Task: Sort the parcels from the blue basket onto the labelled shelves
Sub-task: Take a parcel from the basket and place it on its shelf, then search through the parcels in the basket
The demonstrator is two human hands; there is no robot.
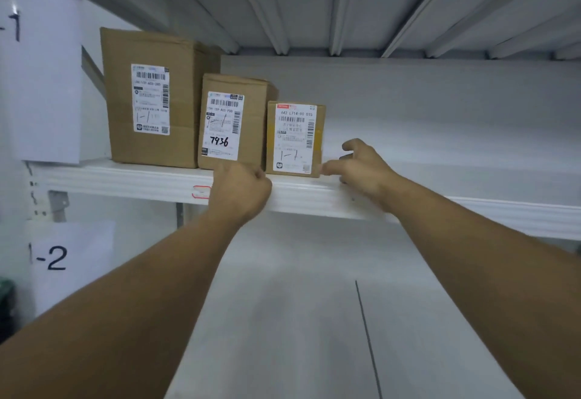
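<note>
Placement step, judged near complete: small brown cardboard parcel with white shipping label (pixel 294 139) stands upright at front edge of white metal upper shelf (pixel 125 178), just beside medium brown cardboard box (pixel 234 121), third in row after tall brown cardboard box (pixel 151 96).
Left hand (pixel 240 191): fingers curled, nothing visible in grip, knuckles at medium box base.
Right hand (pixel 361 169): fingers spread, one fingertip (pixel 330 167) at parcel's lower right corner.
Advice: nudge parcel square, label outward, flush with neighbour; avoid tipping.
Blue basket out of view.

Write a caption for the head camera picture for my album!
Left hand and right hand reach three labelled cardboard parcels standing in a row on a white shelf.
</note>
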